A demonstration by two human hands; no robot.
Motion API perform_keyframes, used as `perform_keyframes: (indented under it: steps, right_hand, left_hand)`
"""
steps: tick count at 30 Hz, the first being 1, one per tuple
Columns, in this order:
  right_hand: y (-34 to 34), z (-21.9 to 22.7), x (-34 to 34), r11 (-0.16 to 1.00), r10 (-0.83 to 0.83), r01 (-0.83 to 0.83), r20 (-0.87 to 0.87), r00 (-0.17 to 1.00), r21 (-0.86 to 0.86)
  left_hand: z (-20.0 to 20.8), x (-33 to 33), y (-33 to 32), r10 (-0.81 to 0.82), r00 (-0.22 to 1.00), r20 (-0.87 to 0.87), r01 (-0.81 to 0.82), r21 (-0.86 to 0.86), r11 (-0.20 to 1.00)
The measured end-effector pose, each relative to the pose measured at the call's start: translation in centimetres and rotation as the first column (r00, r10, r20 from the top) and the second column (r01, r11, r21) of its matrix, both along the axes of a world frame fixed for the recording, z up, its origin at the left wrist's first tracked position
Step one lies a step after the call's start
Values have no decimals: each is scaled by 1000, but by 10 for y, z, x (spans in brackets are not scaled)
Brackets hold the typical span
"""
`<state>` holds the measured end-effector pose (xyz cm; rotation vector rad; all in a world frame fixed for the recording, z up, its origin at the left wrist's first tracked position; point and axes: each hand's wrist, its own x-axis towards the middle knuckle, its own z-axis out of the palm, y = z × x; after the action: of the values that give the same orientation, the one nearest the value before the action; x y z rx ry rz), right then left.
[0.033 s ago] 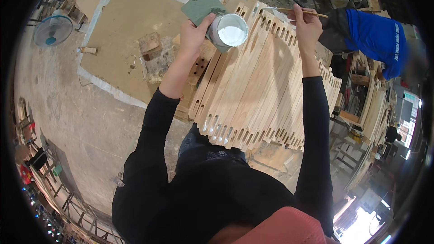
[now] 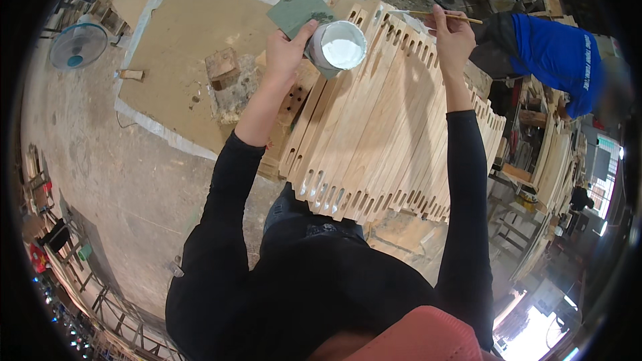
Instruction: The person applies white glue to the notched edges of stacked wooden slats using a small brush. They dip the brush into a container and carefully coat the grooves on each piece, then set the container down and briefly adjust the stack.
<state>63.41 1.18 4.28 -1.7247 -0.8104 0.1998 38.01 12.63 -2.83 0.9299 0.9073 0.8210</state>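
My left hand (image 2: 286, 50) is closed on a round tub (image 2: 324, 63) of white glue-like paste, with a flat grey-green board (image 2: 301, 8) held against it. My right hand (image 2: 456, 37) pinches the thin handle of a brush (image 2: 422, 13). Its pale tip points left, at the slots along the far ends of the wooden slats (image 2: 374, 117). These slats lie side by side in a row, with oval slots cut at both ends. White paste shows in several slots at the near left ends. The tub is over the slats' far left corner.
Left of the slats, a brown sheet (image 2: 177, 47) carries a wooden block (image 2: 223, 67). A fan (image 2: 78, 47) stands at the far left. Another person in a blue shirt (image 2: 555, 53) bends over at the right, near stacked timber (image 2: 554, 160).
Almost nothing differs. My right hand and the brush have shifted very slightly to the left, while the tub stays in place.
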Motion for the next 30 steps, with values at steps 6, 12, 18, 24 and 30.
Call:
perform_keyframes:
  steps: [6, 12, 18, 24, 30]
  right_hand:
    - [13, -7, 8, 999, -18, 21, 105, 994, -28]
    - [12, -2, 5, 994, 33, -17, 146, 989, -107]
    - [22, -9, 1, 977, 139, -85, 282, 949, -198]
    - [29, -1, 2, 933, 289, -134, 473, 832, -334]
    - [34, 0, 9, 932, 310, -155, 499, 809, -326]
  left_hand:
    - [3, -4, 3, -27, 999, -37, 26, -24, 999]
    - [-2, -9, 7, -18, 998, -54, 17, -9, 1000]
    - [-1, -8, 8, -36, 999, -27, 35, -25, 999]
    - [-3, -11, 9, 43, 999, -14, -43, -1, 999]
    - [-4, -14, 10, 27, 999, -27, -27, -5, 1000]
